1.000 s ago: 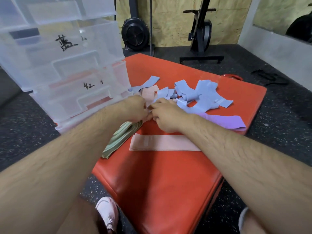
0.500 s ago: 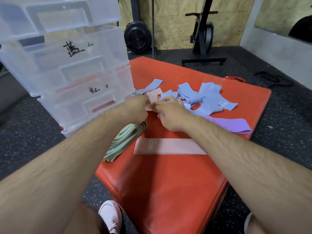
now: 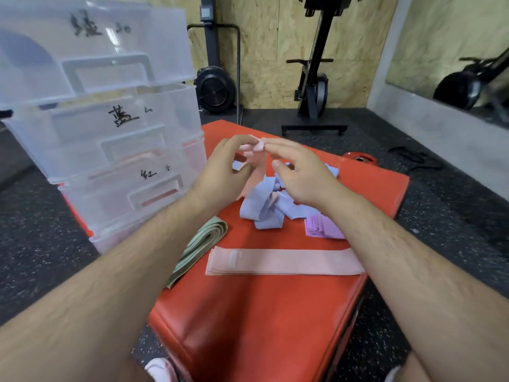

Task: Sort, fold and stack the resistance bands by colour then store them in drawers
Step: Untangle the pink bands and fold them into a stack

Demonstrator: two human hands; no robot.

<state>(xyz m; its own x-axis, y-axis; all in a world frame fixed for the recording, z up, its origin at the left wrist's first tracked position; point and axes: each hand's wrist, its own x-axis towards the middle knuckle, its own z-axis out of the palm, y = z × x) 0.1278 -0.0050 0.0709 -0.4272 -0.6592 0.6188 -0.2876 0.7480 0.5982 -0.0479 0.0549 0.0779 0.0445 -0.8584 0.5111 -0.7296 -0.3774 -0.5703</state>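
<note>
1. I have both hands raised over the far half of the red mat [image 3: 261,326], with one pink band [image 3: 254,172] hanging between them, lifted out of the loose blue bands [image 3: 264,208] so it can be sorted.
2. The left hand [image 3: 220,169] has its fingertips closed on the band's top edge. This pinch carries the weight, and the band's tail drops towards the blue heap.
3. The right hand [image 3: 300,172] has its fingers fairly straight and spread. Its forefinger meets the same top edge and its thumb stands apart below. I cannot tell whether it actually grips the band.
4. I judge this to be the start of a fold: the two hands meet at one end so the band can be flattened.
5. The likely destination is the flat pink stack [image 3: 286,261] on the near side, laid lengthwise to keep the colours apart.
6. The folded green stack [image 3: 203,244] lies to its left and the purple stack [image 3: 322,227] just beyond it, partly under my right wrist.
7. The clear drawers [image 3: 110,133] stand at the far left, all closed, with handwritten labels on their fronts.
</note>
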